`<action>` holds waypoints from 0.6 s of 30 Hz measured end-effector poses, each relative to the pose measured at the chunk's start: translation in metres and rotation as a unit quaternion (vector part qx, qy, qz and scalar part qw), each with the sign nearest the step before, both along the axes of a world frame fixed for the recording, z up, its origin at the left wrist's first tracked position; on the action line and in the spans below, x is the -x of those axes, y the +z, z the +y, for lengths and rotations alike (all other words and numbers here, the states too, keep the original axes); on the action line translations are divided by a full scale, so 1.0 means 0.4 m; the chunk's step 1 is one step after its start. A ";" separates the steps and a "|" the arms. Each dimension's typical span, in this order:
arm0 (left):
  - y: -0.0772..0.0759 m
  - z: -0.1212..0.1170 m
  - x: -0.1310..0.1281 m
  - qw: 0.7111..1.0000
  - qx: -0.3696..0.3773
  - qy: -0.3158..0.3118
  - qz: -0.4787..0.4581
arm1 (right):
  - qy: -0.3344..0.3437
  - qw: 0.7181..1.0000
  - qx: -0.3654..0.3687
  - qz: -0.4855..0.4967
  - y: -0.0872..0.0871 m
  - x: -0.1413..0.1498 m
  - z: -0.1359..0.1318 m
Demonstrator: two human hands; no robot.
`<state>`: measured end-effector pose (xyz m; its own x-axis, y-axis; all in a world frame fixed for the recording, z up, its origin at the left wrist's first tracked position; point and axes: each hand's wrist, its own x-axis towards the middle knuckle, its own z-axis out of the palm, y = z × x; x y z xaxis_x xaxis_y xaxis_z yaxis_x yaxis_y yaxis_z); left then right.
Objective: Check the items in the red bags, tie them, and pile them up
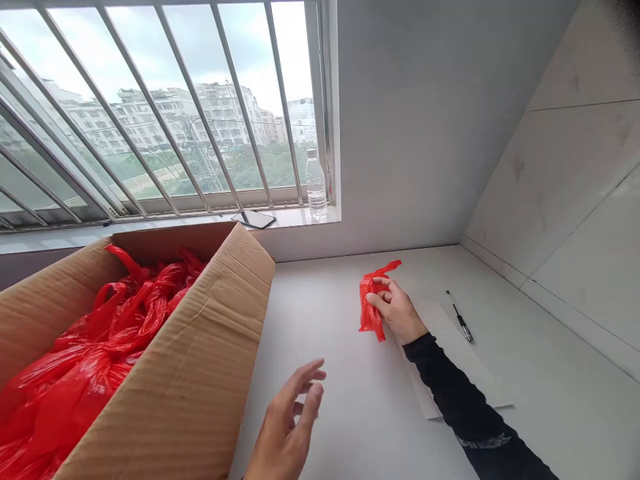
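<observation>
A small red plastic bag is pinched in my right hand, over the white tabletop. One end of the bag sticks up past my fingers and the other hangs down; whether it touches the surface I cannot tell. My left hand is low in the middle, holding nothing, its fingers apart and slightly curled. Left of it stands an open cardboard box with knotted red plastic bags in it. What those bags contain is hidden.
White paper lies partly under my right forearm, with a black pen at its right. On the windowsill are a phone and a clear water bottle. Barred windows are behind the box; walls bound the back and right.
</observation>
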<state>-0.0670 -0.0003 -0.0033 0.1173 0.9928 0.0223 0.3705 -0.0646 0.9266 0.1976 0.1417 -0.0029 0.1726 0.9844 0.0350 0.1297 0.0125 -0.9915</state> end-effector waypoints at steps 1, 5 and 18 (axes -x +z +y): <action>-0.003 0.033 -0.012 1.000 0.004 0.025 -0.018 | 0.038 0.999 0.006 0.014 0.005 0.040 -0.034; -0.022 0.141 -0.038 0.995 -0.034 0.081 -0.054 | 0.204 0.978 0.039 0.037 0.007 0.157 -0.172; -0.074 0.116 -0.047 0.997 -0.042 0.059 -0.034 | 0.060 0.970 -0.141 -0.189 -0.097 0.158 -0.206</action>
<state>-0.0480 0.0462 -0.0330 -0.0042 0.9940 0.1094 0.3173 -0.1025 0.9428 0.1346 0.0591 -0.0418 -0.0193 0.9386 0.3444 0.4642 0.3135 -0.8284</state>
